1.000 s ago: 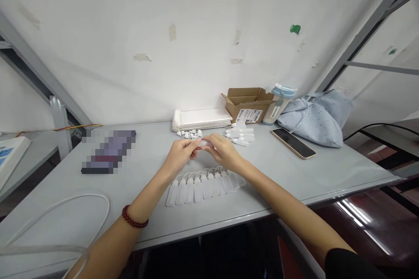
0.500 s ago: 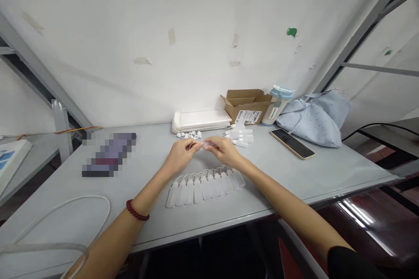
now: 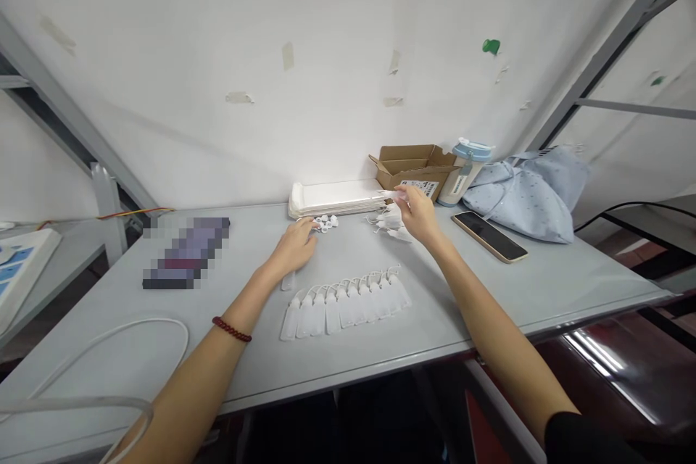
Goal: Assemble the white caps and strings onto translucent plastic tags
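My right hand point(image 3: 418, 212) is lifted over a loose pile of small white bottles point(image 3: 390, 223) and pinches one small white bottle point(image 3: 388, 194) that points left. My left hand point(image 3: 293, 246) lies low on the grey table point(image 3: 544, 283), fingers bent together, with its fingertips at a cluster of small white caps point(image 3: 326, 220). Whether it holds a cap is hidden. A single bottle point(image 3: 288, 280) lies beside my left wrist. In front of me, a row of several capped white bottles point(image 3: 345, 301) lies side by side.
A stack of white trays point(image 3: 337, 197), an open cardboard box point(image 3: 413, 168), a blue-lidded cup point(image 3: 462, 172) and a light blue cloth bag point(image 3: 525, 192) stand along the back. A phone point(image 3: 492, 235) lies on the right. White tubing point(image 3: 109, 348) loops at the near left.
My hands have parted. The right one moved back and right to the bottle pile and picked up a bottle. The left one went forward to the caps, with one bottle now lying by the wrist.
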`<state>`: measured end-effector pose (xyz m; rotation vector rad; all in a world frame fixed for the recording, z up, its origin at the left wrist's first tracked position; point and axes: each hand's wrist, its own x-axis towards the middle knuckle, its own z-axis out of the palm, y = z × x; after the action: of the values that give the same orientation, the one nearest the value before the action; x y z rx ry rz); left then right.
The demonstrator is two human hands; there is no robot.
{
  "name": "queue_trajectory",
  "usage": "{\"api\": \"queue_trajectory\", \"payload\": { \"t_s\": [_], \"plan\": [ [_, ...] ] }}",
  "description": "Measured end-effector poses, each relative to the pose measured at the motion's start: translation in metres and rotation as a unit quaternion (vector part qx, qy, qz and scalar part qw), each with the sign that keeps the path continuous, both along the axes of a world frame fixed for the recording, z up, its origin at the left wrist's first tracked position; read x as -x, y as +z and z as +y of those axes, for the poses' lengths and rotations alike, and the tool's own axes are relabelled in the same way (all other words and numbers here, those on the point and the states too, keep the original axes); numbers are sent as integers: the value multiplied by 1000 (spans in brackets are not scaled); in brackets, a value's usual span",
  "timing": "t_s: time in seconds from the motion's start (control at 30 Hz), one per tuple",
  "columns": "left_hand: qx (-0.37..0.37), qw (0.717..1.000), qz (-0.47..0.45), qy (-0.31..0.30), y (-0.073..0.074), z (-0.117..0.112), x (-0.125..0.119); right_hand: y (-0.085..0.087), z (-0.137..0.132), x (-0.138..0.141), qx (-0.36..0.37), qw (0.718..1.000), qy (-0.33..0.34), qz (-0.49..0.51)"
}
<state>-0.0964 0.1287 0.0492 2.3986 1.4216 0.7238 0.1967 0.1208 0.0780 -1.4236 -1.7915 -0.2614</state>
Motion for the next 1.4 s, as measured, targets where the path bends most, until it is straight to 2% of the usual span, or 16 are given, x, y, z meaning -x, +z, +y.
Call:
{"api": "queue_trajectory", "payload": {
  "t_s": [0.17,0.47,0.7,0.77,0.87,1.0,1.17,1.27,1.4],
  "plan": [
    [-3,1000,-1,-14,2,-1,1,-3,2,3,8,999,-12,-49],
    [-14,999,33,-24,2,-3,1,-10,1,17,120,984,-75,-111],
    [-10,998,53,-36,9,-9,-1,-16,5,16,136,977,-81,-144],
    [4,999,34,-29,13,-10,0,-16,5,15,138,976,-87,-141],
    [49,999,-7,20,21,-11,7,-14,3,15,135,977,-91,-140],
    [82,993,-18,86,28,-12,20,-12,-1,17,106,980,-81,-147],
    [88,993,17,79,28,-13,27,-11,-4,22,74,987,-50,-137],
    [83,992,30,87,23,-13,26,-9,-6,26,73,990,-25,-116],
    [57,995,39,67,19,-13,24,-6,-10,32,89,993,19,-76]
  ]
}}
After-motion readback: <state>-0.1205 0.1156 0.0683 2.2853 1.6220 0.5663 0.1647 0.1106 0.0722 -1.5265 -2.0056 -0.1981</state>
